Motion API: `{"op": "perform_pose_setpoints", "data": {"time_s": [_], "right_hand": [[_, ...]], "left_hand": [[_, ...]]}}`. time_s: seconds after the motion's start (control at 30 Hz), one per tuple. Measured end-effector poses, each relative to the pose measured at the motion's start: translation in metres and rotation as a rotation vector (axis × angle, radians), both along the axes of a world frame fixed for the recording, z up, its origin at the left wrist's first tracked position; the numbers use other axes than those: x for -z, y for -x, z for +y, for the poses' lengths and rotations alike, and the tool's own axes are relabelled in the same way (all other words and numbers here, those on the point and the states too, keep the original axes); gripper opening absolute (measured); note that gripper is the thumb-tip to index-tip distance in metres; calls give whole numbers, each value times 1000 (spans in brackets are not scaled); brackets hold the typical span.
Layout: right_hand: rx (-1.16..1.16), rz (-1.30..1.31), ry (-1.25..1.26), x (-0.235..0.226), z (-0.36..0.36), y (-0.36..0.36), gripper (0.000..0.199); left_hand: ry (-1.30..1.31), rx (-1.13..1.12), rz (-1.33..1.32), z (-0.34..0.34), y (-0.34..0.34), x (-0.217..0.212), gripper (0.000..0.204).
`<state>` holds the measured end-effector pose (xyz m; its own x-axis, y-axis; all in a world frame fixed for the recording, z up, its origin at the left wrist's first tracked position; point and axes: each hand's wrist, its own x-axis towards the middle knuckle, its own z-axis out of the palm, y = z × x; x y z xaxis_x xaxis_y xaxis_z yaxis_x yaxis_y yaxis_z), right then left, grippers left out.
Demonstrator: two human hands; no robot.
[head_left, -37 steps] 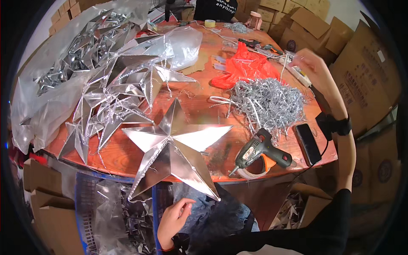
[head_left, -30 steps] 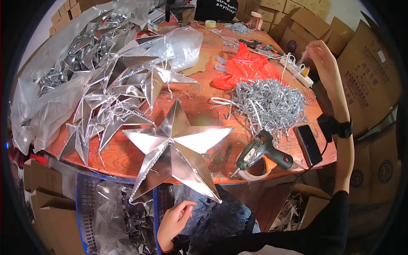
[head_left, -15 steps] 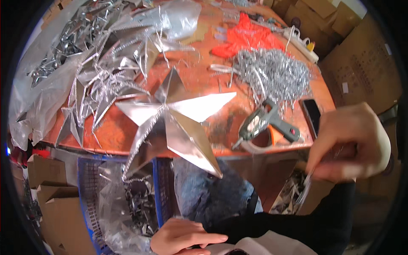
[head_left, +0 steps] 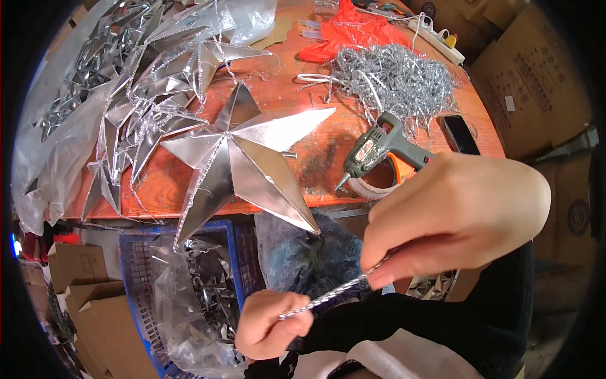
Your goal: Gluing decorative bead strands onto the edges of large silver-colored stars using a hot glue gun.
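Observation:
Low in front of me, a thin silver twisted cord (head_left: pixel 332 295) slants between my hands. My left hand (head_left: pixel 268 322) is closed on its lower end, fingers curled. Above and to the right, my right hand (head_left: pixel 457 215) pinches the other end between thumb and fingers. Beyond them a large silver foil star (head_left: pixel 265 174) lies at the table's front edge, one ridge lined with glittery trim. Right of the star rests a grey glue gun (head_left: pixel 369 151), its nozzle toward the near left, over a roll of tape (head_left: pixel 366 187). My right hand partly hides the glue gun's handle end.
On the orange-red table (head_left: pixel 290 76) lie a pile of silver tinsel strands (head_left: pixel 394 79), a red plastic bag (head_left: pixel 353 31), a phone (head_left: pixel 461 134) and a power strip (head_left: pixel 439 38). More silver stars (head_left: pixel 148 120) fill the left. A blue crate (head_left: pixel 136 278) stands below; cardboard boxes (head_left: pixel 524 82) flank the table.
My right hand has moved left and inward, bringing the silver cord to my left hand. My left hand has closed on its end. The whole view has shifted slightly.

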<state>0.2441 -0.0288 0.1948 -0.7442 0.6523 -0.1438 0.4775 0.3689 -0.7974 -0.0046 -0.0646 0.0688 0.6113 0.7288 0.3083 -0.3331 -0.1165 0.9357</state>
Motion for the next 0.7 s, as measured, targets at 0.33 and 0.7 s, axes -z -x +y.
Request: {"op": "perform_pose_setpoints", "data": {"time_s": [0.33,0.7], "right_hand": [[105,8,6,-3,7,-23,14],[314,-213,110,-14,10,-25,14]], "left_hand": [[169,-268,-304,-10,30,35,34],[15,-554,-116,-19,70,53,24]]}}
